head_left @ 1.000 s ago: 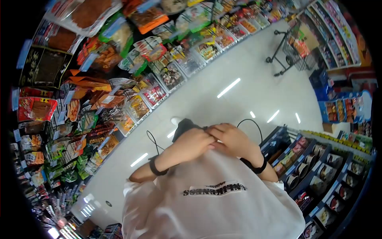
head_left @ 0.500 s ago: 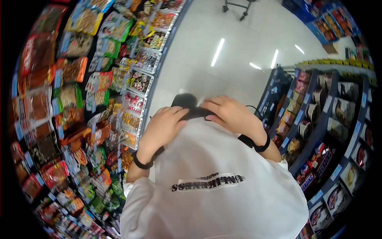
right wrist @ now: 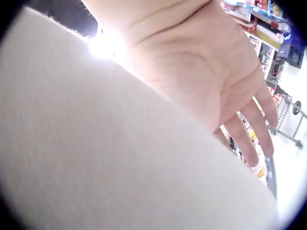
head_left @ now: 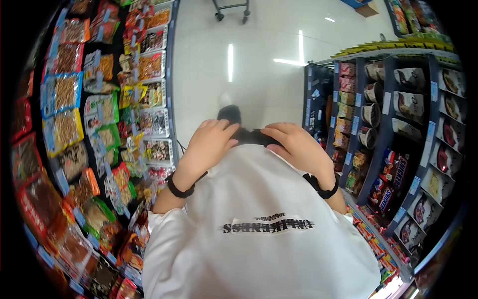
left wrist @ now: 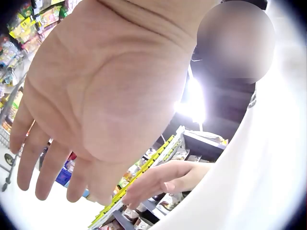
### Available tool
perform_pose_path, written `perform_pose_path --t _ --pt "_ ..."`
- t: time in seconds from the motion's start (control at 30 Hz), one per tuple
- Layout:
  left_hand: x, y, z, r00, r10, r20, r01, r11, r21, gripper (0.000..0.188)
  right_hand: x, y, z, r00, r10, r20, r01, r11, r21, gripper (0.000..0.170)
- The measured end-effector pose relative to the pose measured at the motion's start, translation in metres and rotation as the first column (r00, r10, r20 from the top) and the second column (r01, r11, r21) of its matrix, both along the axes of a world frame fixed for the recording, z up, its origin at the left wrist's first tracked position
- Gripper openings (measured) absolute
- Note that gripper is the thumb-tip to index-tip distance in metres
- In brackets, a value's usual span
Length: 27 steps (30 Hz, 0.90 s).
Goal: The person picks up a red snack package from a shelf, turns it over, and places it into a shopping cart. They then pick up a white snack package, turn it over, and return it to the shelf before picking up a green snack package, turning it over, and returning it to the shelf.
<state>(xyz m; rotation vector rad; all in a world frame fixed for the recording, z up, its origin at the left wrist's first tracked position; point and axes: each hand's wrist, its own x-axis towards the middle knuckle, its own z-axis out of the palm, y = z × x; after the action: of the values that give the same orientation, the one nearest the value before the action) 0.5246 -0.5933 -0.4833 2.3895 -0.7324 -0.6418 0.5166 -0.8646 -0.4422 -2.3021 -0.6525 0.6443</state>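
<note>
My left hand [head_left: 206, 147] is held at the front of the white T-shirt [head_left: 269, 194], near its lower edge, with nothing in its grasp. In the left wrist view its palm [left wrist: 110, 86] faces the camera and the fingers extend loosely. Opposite it, with a gap between them, my right hand [head_left: 297, 148] hovers by the shirt's other side, also bare. Its relaxed fingers [right wrist: 256, 127] show past the white cloth in the right wrist view; the cloth hides part of the palm. Black bands [head_left: 180, 187] circle both wrists.
Bagged snacks [head_left: 62, 129] hang along the left side, above trays [head_left: 155, 122] of small packets. Dark shelves [head_left: 368, 129] with cups, pouches and Snickers packs [head_left: 393, 179] stand to the right. Ahead on the pale floor [head_left: 199, 60] are a cart's wheels [head_left: 219, 17].
My hands were together at the shirt front, then parted to either side. The view has turned, so the aisle now runs straight ahead and the cart shows only at the top edge.
</note>
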Motion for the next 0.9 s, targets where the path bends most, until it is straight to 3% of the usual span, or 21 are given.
perform_pose_path --t 0.17,0.2,0.3,0.37,0.43,0.47,0.5,0.57,0.6,0.73,0.77,0.8,0.87,0.9 --pt "0.096 0.016 0.001 0.994 -0.105 -0.029 0.102 0.992 -0.079 0.04 0.064 0.012 0.019 0.992 -0.121 -0.019 0.121 0.993 -0.017 0.037" --pt "0.112 0.025 -0.001 0.996 -0.091 -0.021 0.091 0.996 -0.026 0.039 0.077 0.014 0.024 0.99 -0.138 -0.032 0.138 0.99 -0.024 0.037" --pt "0.142 0.066 -0.01 0.957 0.131 0.259 -0.123 0.991 -0.046 0.032 0.11 0.018 0.035 0.983 -0.175 -0.05 0.173 0.984 -0.044 0.036" --pt "0.155 0.097 -0.014 0.939 0.24 0.246 -0.241 0.97 -0.023 0.033 0.133 0.017 0.039 0.956 -0.242 -0.167 0.234 0.97 -0.067 0.036" --pt "0.155 0.126 -0.018 0.911 0.345 0.224 -0.362 0.931 0.038 0.032 0.152 0.008 0.027 0.986 -0.161 -0.049 0.156 0.984 -0.088 0.035" --pt "0.151 0.137 -0.02 0.896 0.393 0.205 -0.416 0.906 0.082 0.032 0.164 0.01 0.033 0.966 -0.208 -0.154 0.186 0.972 -0.143 0.035" --pt "0.145 0.146 -0.024 0.878 0.441 0.186 -0.466 0.876 0.123 0.032 0.173 0.001 0.023 0.989 -0.119 -0.084 0.106 0.984 -0.145 0.035" --pt "0.128 0.16 -0.037 0.838 0.526 0.146 -0.546 0.818 0.184 0.032 0.198 0.006 0.027 0.95 -0.188 -0.249 0.123 0.959 -0.256 0.035" --pt "0.118 0.163 -0.043 0.809 0.579 0.106 -0.587 0.782 0.208 0.031 0.209 -0.006 0.016 0.984 -0.04 -0.172 0.001 0.975 -0.222 0.034" --pt "0.047 0.172 -0.108 0.625 0.781 0.002 -0.763 0.611 0.211 0.032 0.262 -0.02 0.003 0.969 0.093 -0.23 -0.157 0.948 -0.276 0.034" --pt "0.02 0.169 -0.132 0.556 0.824 -0.109 -0.769 0.559 0.31 0.037 0.277 -0.016 0.006 0.962 0.188 -0.197 -0.242 0.923 -0.298 0.035" --pt "-0.007 0.16 -0.153 0.469 0.86 -0.204 -0.758 0.51 0.406 0.042 0.29 -0.017 0.007 0.952 0.185 -0.242 -0.255 0.918 -0.302 0.035" --pt "-0.046 0.117 -0.176 0.211 0.918 -0.335 -0.525 0.396 0.754 0.057 0.316 -0.029 0.001 0.936 0.245 -0.251 -0.311 0.911 -0.272 0.035" --pt "-0.074 0.095 -0.199 0.135 0.91 -0.392 -0.454 0.409 0.792 0.067 0.33 -0.036 -0.002 0.925 0.278 -0.26 -0.345 0.901 -0.262 0.035"
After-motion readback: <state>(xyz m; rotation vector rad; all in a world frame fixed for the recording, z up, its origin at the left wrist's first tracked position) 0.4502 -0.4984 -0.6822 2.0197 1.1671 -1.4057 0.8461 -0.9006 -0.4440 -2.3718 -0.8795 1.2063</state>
